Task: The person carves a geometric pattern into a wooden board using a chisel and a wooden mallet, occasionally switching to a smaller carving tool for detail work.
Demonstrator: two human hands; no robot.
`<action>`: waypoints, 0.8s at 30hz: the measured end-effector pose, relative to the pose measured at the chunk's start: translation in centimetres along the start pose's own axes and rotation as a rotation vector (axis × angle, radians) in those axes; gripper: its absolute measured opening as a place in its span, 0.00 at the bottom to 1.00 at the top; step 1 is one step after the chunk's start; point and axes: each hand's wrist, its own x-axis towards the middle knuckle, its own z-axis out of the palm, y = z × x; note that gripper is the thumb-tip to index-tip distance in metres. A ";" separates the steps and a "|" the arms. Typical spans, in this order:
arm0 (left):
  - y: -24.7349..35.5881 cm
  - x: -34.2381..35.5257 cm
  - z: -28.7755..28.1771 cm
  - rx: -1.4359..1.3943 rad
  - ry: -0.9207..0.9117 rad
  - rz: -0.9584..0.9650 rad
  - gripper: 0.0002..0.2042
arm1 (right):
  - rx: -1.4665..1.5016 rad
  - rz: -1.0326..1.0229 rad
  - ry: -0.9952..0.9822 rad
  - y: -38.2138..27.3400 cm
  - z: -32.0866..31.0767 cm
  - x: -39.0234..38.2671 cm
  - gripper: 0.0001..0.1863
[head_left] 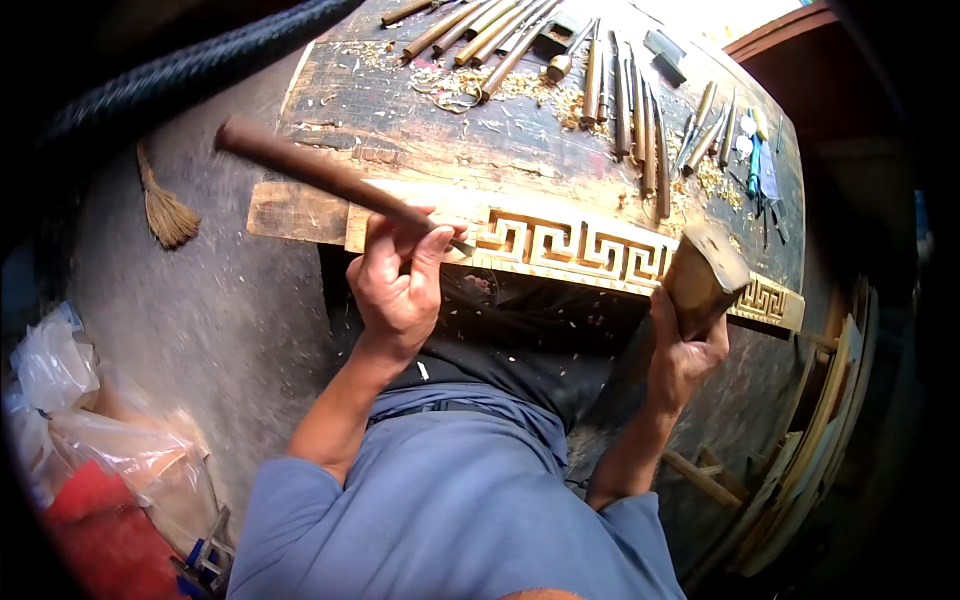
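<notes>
Head view looks down on a dark, scarred workbench [420, 130] littered with shavings; along its near edge lies a pale carved strip [560, 245] of angular fretwork. Left hand [400, 285] grips a long round-handled chisel [320, 175] against it; right hand [685, 350] clutches a blocky wooden mallet [705, 270].

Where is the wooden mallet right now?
In the head view, the wooden mallet is at right, gripped in the right hand, raised beside the carved strip's right end.

Woodcarving workshop: chisels [640, 120], shavings [540, 90], workbench [420, 130].
</notes>
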 end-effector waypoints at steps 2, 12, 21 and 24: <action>-0.3 -1.0 -0.6 -0.046 0.035 -0.047 0.14 | -0.013 -0.063 -0.068 -0.5 0.9 0.7 0.27; -1.5 -3.3 1.7 -0.298 0.165 -0.139 0.12 | -0.246 -0.643 -0.433 -7.1 8.1 4.9 0.30; -1.8 -3.6 1.3 -0.137 0.114 -0.111 0.15 | -0.369 -0.933 -0.535 -11.0 12.8 5.4 0.34; -1.3 -3.4 1.9 -0.174 0.152 -0.078 0.14 | -0.310 -0.949 -0.559 -11.9 14.2 5.4 0.23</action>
